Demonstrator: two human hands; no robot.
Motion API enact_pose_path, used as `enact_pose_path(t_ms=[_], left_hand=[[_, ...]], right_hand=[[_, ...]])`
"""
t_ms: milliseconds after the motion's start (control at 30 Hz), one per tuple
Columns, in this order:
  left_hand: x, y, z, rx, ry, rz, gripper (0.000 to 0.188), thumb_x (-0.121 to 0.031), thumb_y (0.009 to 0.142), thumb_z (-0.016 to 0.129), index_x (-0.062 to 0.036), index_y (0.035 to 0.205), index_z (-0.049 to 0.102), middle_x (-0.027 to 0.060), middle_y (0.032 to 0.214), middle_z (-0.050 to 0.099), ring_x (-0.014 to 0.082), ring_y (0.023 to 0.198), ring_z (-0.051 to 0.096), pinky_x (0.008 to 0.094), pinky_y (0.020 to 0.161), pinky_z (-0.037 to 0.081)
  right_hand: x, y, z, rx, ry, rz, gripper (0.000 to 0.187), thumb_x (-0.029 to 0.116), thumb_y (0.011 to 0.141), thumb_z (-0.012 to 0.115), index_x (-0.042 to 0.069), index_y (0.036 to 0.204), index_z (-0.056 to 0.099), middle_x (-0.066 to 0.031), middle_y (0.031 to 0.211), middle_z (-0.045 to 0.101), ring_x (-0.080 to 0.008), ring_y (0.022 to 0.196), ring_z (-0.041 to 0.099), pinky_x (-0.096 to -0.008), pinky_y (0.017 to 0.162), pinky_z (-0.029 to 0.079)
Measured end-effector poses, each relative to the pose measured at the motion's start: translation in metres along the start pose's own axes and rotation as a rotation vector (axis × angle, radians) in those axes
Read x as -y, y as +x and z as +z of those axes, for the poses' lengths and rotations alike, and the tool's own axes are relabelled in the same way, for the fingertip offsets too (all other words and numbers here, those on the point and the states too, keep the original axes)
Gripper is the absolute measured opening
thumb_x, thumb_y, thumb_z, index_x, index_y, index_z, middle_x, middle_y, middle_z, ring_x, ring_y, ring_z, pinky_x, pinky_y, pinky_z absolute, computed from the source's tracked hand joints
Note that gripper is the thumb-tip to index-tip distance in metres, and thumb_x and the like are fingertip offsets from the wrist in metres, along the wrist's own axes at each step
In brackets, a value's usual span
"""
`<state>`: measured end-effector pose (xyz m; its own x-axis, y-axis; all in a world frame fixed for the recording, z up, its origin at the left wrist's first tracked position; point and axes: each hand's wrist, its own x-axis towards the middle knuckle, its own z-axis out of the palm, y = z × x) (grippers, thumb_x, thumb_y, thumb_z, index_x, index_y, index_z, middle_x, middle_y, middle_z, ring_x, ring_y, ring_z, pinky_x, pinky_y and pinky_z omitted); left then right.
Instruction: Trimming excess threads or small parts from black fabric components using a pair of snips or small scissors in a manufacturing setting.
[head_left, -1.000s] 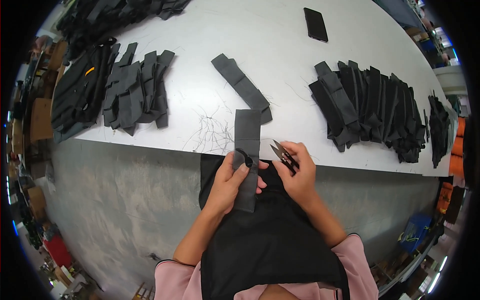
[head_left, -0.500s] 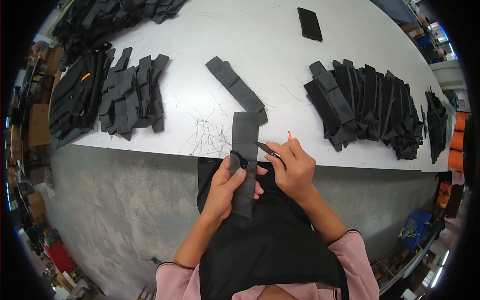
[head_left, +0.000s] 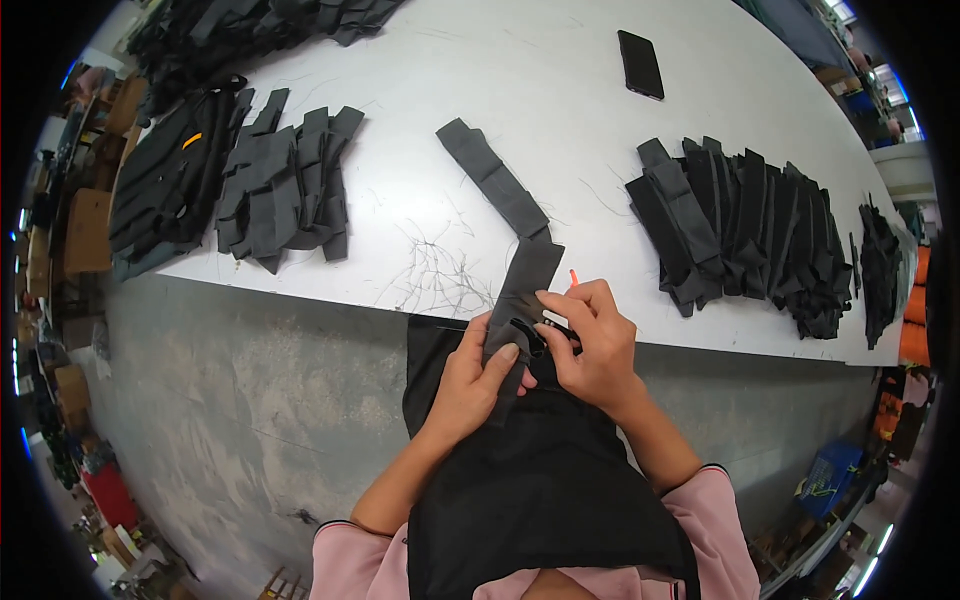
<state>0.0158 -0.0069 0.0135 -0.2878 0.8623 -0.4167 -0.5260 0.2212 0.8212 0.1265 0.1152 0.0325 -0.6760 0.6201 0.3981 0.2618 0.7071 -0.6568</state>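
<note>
A dark grey fabric strip (head_left: 532, 268) is tilted across the table's near edge. My left hand (head_left: 470, 385) is closed on its lower part, thumb on top and fingers behind, where a black flap curls up. My right hand (head_left: 603, 345) is closed round small dark thread snips (head_left: 566, 333), mostly hidden by the fingers. Its thumb and index finger are at the strip's right edge; whether they pinch it I cannot tell. A thin orange tip (head_left: 573, 277) pokes out above this hand. Just beyond the held strip lies another grey strip (head_left: 490, 178).
Loose thread ends (head_left: 445, 280) litter the white table (head_left: 400, 180) left of the strip. Stacked grey strips (head_left: 285, 190) and black fabric pieces (head_left: 175, 180) lie left, with a dark heap (head_left: 240, 40) behind. More strips (head_left: 745, 225) are piled right. A black phone (head_left: 640, 65) lies farther back.
The held strip has tilted, its upper end leaning right. My right hand's fingers have moved in to the strip's edge, and the snips' blades, visible before, are now mostly covered. The whole view shifted slightly.
</note>
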Motion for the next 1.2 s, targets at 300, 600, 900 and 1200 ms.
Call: enact_pose_path(t_ms=[300,600,900,1200], left_hand=[[-0.002,-0.001,0.003,-0.067,0.276,0.038,0.041,-0.017,0.092,0.051,0.0013,0.126,0.038,0.0084,0.068,0.063,0.0132,0.058,0.060,0.0257,0.056,0.047],[-0.013,-0.002,0.010,-0.164,0.716,0.131,0.048,-0.016,0.089,0.054,-0.0079,0.133,0.035,0.0140,0.065,0.061,0.0315,0.057,0.061,0.0385,0.054,0.047],[-0.007,-0.002,0.003,-0.196,0.903,0.192,0.048,-0.020,0.087,0.059,-0.0026,0.126,0.036,0.0195,0.065,0.061,0.0375,0.060,0.061,0.0436,0.052,0.045],[-0.006,0.004,-0.008,-0.262,0.995,0.211,0.047,-0.028,0.085,0.062,0.0008,0.116,0.042,0.0185,0.064,0.061,0.0367,0.061,0.061,0.0425,0.052,0.046]], right_hand=[[-0.004,0.000,0.005,0.032,-0.081,-0.102,0.037,0.000,0.062,0.067,0.003,0.099,0.064,-0.0061,0.077,0.053,-0.0189,0.056,0.054,-0.0283,0.048,0.043],[-0.005,-0.006,0.011,0.020,0.153,0.158,0.027,-0.004,0.070,0.064,0.002,0.096,0.064,-0.0065,0.077,0.050,-0.0163,0.060,0.053,-0.0252,0.052,0.042],[-0.007,-0.007,0.018,0.019,0.471,0.376,0.020,-0.004,0.074,0.063,-0.001,0.094,0.064,-0.0037,0.077,0.047,-0.0109,0.066,0.048,-0.0216,0.057,0.039],[0.005,-0.004,0.001,-0.045,0.282,0.329,0.019,-0.002,0.072,0.067,0.000,0.091,0.065,-0.0041,0.077,0.048,-0.0094,0.062,0.047,-0.0207,0.051,0.037]])
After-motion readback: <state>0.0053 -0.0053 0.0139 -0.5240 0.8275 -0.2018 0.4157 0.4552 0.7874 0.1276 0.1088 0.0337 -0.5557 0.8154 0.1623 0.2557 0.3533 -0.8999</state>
